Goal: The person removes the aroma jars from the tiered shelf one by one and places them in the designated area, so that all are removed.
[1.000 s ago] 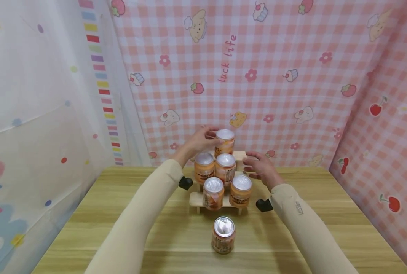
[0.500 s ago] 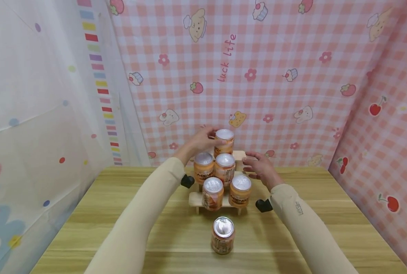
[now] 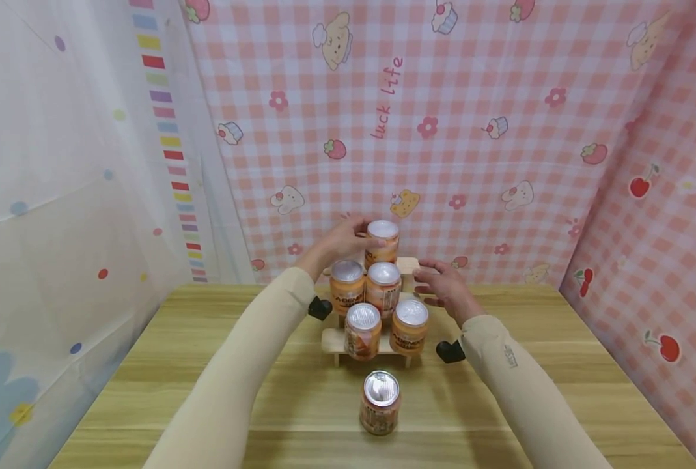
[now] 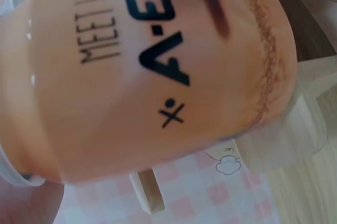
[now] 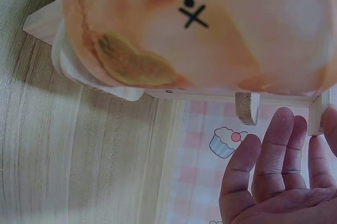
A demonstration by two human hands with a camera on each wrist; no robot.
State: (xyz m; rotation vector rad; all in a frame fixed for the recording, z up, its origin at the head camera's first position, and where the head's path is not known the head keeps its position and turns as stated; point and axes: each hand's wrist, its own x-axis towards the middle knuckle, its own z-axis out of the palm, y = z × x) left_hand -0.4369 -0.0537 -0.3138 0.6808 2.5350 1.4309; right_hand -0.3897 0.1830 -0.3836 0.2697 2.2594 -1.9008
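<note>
An orange can (image 3: 381, 251) with a silver lid stands on the top step of a small wooden stepped rack (image 3: 331, 341). My left hand (image 3: 343, 241) grips this can from the left, thumb across its front. Beside the rack's upper right end is my right hand (image 3: 450, 288), its fingers loosely bent and holding nothing; contact with the wood is unclear. Two similar cans, left (image 3: 348, 290) and right (image 3: 384, 292), share the middle step. The bottom step bears a can turned sideways (image 3: 362, 337) and another can (image 3: 409, 332) to its right.
One more can (image 3: 379, 410) stands upright on the wood-grain table (image 3: 207, 391), in front of the rack. Black wrist pieces show below each hand, left (image 3: 320, 308) and right (image 3: 450, 352). A pink checked cloth (image 3: 471, 163) hangs behind.
</note>
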